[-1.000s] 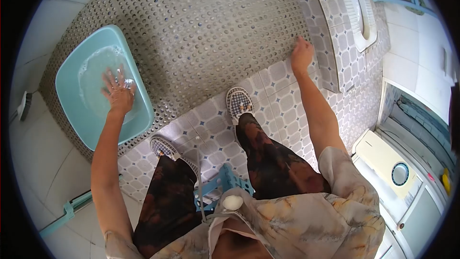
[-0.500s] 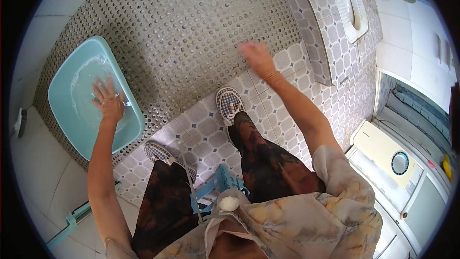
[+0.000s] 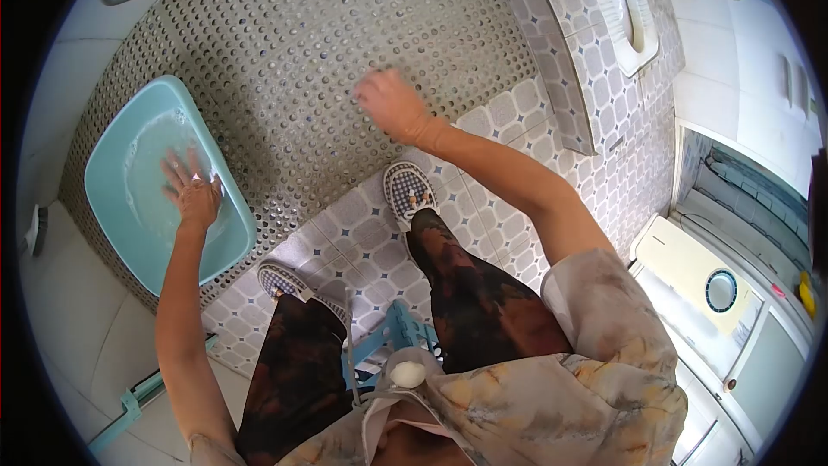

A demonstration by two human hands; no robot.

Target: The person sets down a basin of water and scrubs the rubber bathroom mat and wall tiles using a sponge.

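Observation:
My left hand (image 3: 193, 192) is dipped in sudsy water inside a light teal plastic basin (image 3: 231, 174), its fingers spread and pointing up the basin. Nothing shows in its grasp. The basin stands on the studded mat (image 3: 285, 60) at the left. Over the mat, in the middle of the view, hangs my right hand (image 3: 392, 106), smeared by motion. Its fingers look curled, but whether they hold anything cannot be made out.
Patterned floor tiles (image 3: 362, 224) lie around my two checked shoes (image 3: 409, 190). Between my legs is a blue stool (image 3: 395, 328). A squat toilet (image 3: 638, 56) on a tiled step is at upper right, a cream appliance (image 3: 699, 276) at right. A brush (image 3: 37, 229) hangs at far left.
My right hand has swung left across the mat, closer to the basin. My left hand stays in the water with fingers spread. The view has shifted slightly.

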